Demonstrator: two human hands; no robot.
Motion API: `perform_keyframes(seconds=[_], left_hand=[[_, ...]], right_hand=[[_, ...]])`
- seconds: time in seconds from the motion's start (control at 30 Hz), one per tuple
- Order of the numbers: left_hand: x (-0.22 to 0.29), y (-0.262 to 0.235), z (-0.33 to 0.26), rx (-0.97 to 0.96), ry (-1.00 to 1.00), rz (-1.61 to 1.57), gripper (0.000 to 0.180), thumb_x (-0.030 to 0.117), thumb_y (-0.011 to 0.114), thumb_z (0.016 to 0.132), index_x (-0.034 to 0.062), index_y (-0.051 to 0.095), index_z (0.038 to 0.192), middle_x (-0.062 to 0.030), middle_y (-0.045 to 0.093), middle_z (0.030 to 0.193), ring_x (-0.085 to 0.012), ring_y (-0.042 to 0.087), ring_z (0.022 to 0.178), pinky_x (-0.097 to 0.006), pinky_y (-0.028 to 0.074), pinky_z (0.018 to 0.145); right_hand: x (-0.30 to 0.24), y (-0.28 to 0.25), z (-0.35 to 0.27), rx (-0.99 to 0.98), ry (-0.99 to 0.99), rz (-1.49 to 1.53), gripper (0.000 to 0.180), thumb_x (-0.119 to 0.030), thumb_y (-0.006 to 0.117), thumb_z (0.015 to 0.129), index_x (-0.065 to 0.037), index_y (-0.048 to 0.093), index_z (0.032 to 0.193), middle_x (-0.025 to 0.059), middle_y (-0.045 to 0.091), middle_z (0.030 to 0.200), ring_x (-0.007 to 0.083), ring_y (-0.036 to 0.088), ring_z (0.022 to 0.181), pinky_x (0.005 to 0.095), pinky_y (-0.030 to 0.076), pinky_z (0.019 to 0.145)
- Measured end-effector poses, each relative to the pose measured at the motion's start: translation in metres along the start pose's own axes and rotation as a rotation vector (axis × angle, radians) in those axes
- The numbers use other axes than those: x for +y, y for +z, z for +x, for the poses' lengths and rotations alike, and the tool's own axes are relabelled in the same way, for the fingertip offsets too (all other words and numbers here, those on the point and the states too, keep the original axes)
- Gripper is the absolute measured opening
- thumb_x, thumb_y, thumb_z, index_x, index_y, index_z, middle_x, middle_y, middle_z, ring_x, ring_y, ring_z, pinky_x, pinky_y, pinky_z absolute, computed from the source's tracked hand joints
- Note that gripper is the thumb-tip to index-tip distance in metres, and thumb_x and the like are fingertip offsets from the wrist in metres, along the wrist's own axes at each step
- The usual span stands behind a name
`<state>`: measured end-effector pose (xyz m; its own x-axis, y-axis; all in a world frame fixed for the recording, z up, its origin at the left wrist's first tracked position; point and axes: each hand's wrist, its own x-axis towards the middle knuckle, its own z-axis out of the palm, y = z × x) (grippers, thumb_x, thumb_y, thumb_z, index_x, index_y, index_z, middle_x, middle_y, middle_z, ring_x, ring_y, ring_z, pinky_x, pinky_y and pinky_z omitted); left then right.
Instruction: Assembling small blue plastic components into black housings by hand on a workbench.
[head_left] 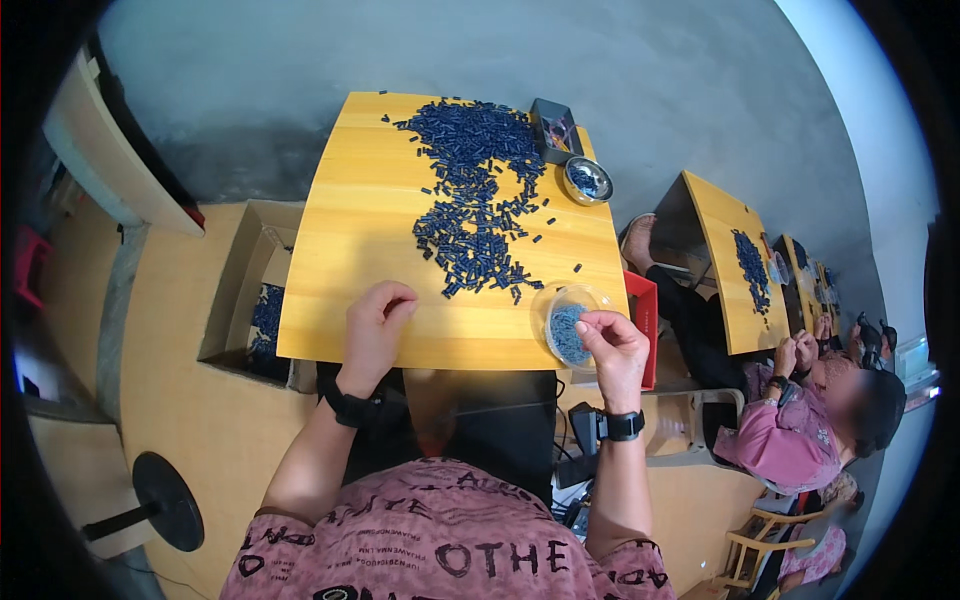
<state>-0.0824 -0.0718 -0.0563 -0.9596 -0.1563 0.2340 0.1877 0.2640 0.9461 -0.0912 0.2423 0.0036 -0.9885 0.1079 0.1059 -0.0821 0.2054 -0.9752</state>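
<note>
My right hand is over the near rim of a round clear tub at the table's front right. Thumb and forefinger are pinched together; whatever is between them is too small to make out. Many tiny blue-grey pieces lie in the tub. At the front edge, left of the tub, my left hand hovers with its fingers curled closed, and what they hold, if anything, is hidden. Beyond both hands spreads a large heap of small dark blue tube-shaped parts on the yellow wooden table.
A metal bowl with some dark parts and a dark box sit at the far right corner. Beside the table's right edge is a red bin. A cardboard box stands left. Another person works at a table to the right.
</note>
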Motion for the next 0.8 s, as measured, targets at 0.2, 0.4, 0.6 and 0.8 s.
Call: perform_keyframes(seconds=[0.2,0.4,0.6,0.8], left_hand=[[0.054,0.012,-0.017,-0.134,-0.139,-0.698,0.027,-0.007,0.064,0.089,0.0004,0.061,0.114,-0.0085,0.066,0.098,-0.0135,0.065,0.085,-0.028,0.057,0.074],[0.076,0.021,-0.036,-0.171,0.002,-0.649,0.029,-0.012,0.063,0.088,-0.0004,0.063,0.114,-0.0081,0.064,0.101,-0.0149,0.065,0.093,-0.030,0.060,0.081],[0.093,0.020,-0.046,-0.239,-0.254,-0.785,0.019,-0.004,0.060,0.093,-0.0022,0.066,0.111,-0.0124,0.068,0.103,-0.0183,0.067,0.090,-0.031,0.060,0.081],[0.079,0.024,-0.060,-0.261,-0.448,-1.207,0.015,0.007,0.060,0.097,0.0000,0.066,0.110,-0.0125,0.070,0.099,-0.0194,0.067,0.085,-0.032,0.056,0.075]], right_hand=[[-0.024,0.031,-0.027,-0.196,0.056,0.276,0.017,0.004,0.069,0.088,0.002,0.070,0.105,0.0109,0.073,0.094,0.0142,0.070,0.080,0.0275,0.059,0.073],[-0.040,0.057,-0.053,-0.306,0.104,0.387,0.018,0.005,0.067,0.089,0.005,0.069,0.107,0.0164,0.073,0.095,0.0206,0.071,0.079,0.0314,0.059,0.074],[-0.044,0.062,-0.067,-0.298,0.139,0.446,0.016,0.005,0.069,0.088,0.004,0.069,0.103,0.0136,0.073,0.094,0.0158,0.069,0.078,0.0267,0.057,0.071],[-0.049,0.070,-0.080,-0.259,0.046,0.454,0.017,0.008,0.073,0.083,0.001,0.071,0.099,0.0058,0.069,0.093,0.0114,0.064,0.078,0.0238,0.053,0.074]])
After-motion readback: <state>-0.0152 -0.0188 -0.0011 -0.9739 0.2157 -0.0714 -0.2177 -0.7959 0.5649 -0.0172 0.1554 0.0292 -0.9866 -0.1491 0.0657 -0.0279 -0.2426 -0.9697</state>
